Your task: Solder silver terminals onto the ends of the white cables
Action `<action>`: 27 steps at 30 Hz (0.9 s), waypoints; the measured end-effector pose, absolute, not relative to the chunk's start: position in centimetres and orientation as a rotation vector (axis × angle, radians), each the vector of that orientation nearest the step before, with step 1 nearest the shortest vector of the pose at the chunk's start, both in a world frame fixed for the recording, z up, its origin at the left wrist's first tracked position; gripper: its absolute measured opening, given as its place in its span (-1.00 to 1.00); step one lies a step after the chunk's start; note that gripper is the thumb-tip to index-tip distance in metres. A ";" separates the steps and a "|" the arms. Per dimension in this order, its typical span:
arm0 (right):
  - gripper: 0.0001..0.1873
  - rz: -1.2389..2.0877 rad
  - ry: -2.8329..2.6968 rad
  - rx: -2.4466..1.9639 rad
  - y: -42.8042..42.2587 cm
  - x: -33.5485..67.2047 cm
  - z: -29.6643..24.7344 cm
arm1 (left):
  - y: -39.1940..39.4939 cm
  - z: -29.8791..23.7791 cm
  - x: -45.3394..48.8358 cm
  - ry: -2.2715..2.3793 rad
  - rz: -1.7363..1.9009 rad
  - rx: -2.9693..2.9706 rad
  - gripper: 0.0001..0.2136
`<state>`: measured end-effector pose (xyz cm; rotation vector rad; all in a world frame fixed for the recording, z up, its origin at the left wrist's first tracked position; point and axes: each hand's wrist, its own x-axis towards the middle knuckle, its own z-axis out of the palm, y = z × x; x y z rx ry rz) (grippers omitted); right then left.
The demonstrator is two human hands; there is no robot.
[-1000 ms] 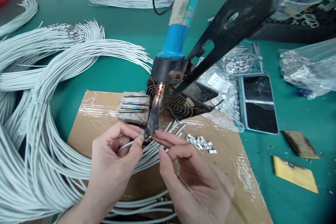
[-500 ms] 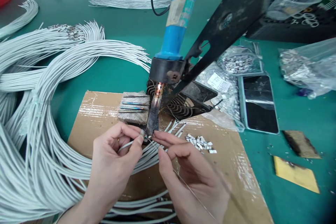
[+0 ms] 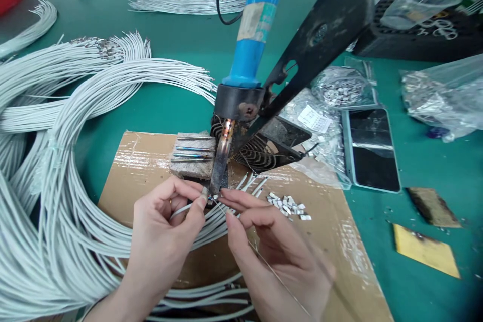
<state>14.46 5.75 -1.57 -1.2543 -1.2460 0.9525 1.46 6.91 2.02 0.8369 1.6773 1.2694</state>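
Note:
A blue-handled soldering iron (image 3: 245, 60) is clamped in a black stand (image 3: 298, 55), its dark tip pointing down between my hands. My left hand (image 3: 166, 231) is closed in a pinch on a white cable (image 3: 180, 211), with the cable's end just under the tip. From the right, my right hand (image 3: 275, 246) pinches a thin solder wire (image 3: 279, 279), whose end reaches the same spot. A small metallic piece (image 3: 215, 197) shows there, too small to make out fully. Several white cables (image 3: 215, 229) lie beneath both hands.
A cardboard sheet (image 3: 350, 256) covers the work spot. Small white-and-silver pieces (image 3: 287, 205) lie on it. Large bundles of white cable (image 3: 75, 211) fill the left. To the right are a phone (image 3: 373, 148), bags of metal parts (image 3: 433, 93) and a yellow sponge (image 3: 426, 250).
The black stand's arm and the iron's upper handle have shifted slightly left in view. My hands keep nearly the same position, still pinching the cable and the solder wire.

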 end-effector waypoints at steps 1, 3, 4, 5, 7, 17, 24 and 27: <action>-0.80 0.959 -1.249 -1.253 5.7 14.5 -1.6 | 7.0 2.0 1.5 1.674 1.268 0.839 -0.91; -0.80 0.964 -1.253 -1.255 5.7 14.5 -1.6 | 7.0 1.9 1.5 1.672 1.265 0.837 -0.91; -0.80 0.962 -1.253 -1.259 5.7 14.5 -1.6 | 7.1 1.9 1.5 1.667 1.266 0.833 -0.91; -0.80 0.958 -1.252 -1.263 5.7 14.4 -1.6 | 7.1 1.8 1.5 1.665 1.265 0.826 -0.91; -0.80 0.946 -1.245 -1.270 5.7 14.4 -1.7 | 7.1 1.6 1.5 1.657 1.266 0.821 -0.91; -0.81 0.918 -1.271 -1.254 5.9 14.5 -1.6 | 6.9 1.7 1.4 1.669 1.278 0.859 -0.91; -0.81 0.933 -1.285 -1.260 5.9 14.7 -1.7 | 7.0 1.5 1.5 1.667 1.272 0.863 -0.91; -0.81 0.926 -1.285 -1.254 5.8 14.8 -1.7 | 7.0 1.7 1.5 1.664 1.270 0.852 -0.91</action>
